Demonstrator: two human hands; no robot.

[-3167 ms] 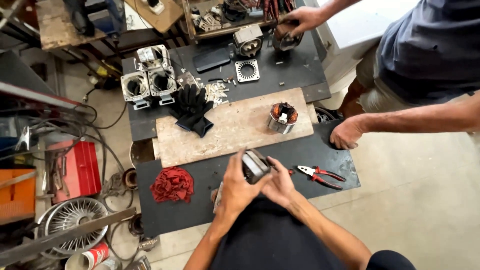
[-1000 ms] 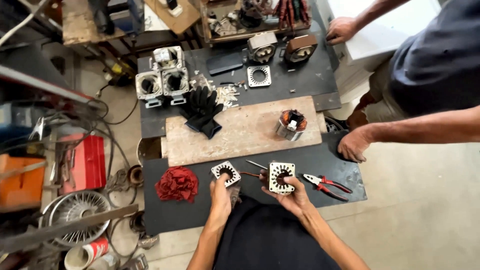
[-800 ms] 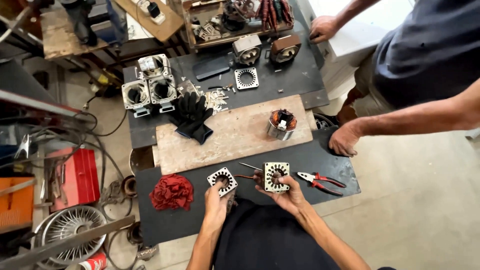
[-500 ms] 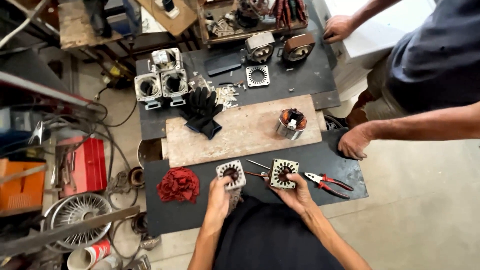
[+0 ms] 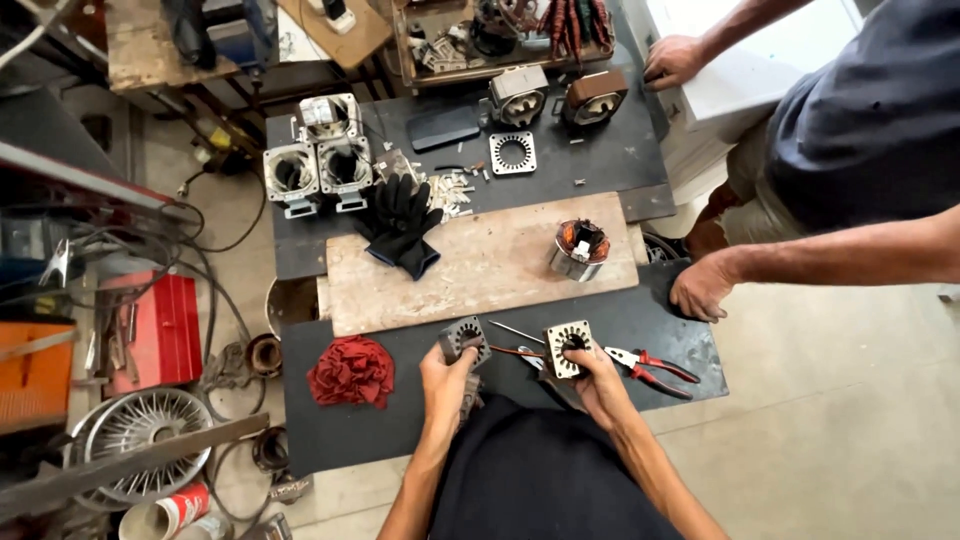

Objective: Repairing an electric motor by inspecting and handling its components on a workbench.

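— Hands first: what do they grip?
— Left hand (image 5: 447, 372) grasps a square grey slotted metal plate (image 5: 466, 337); right hand (image 5: 597, 380) grasps its pale twin plate (image 5: 569, 346), both over the black table (image 5: 400, 430).
— Any labels?
— A red-and-white printed can (image 5: 165, 512) on the floor, far left. The co-worker's hand (image 5: 704, 287) rests right, body cut off.

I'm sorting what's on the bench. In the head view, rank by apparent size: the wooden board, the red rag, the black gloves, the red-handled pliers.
1. wooden board, by far largest
2. red rag and black gloves, too alike to rank
3. red-handled pliers, slimmest
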